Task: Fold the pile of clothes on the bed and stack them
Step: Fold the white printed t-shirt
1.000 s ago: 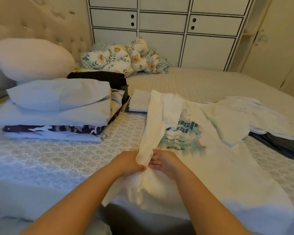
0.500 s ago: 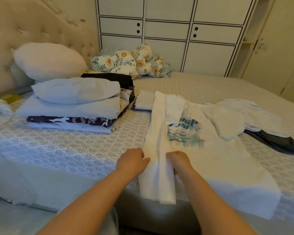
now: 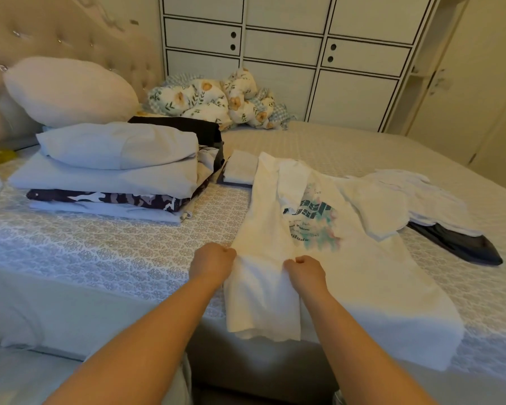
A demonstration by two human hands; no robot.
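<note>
A white T-shirt [image 3: 360, 276] with a teal print lies flat on the bed [image 3: 100, 247], its left side folded inward as a long strip. My left hand [image 3: 214, 261] pinches the strip's outer edge, and my right hand [image 3: 306, 271] pinches its inner edge a little lower. The shirt's hem hangs over the front edge of the mattress. A stack of folded clothes [image 3: 114, 173] sits at the left, white pieces over a camouflage one. A small folded white piece [image 3: 241, 171] lies beside the stack. A crumpled white garment [image 3: 415, 194] and a dark garment [image 3: 462, 244] lie at the right.
A round pillow [image 3: 70, 92] leans on the tufted headboard at the back left. A floral bundle of bedding [image 3: 216, 100] lies at the back against the white cabinet [image 3: 304, 54]. A yellow object [image 3: 0, 156] sits at the far left.
My hands have moved apart from a joined grip on bunched cloth, and the folded left strip of the shirt now lies flat. The view shifted left and closer.
</note>
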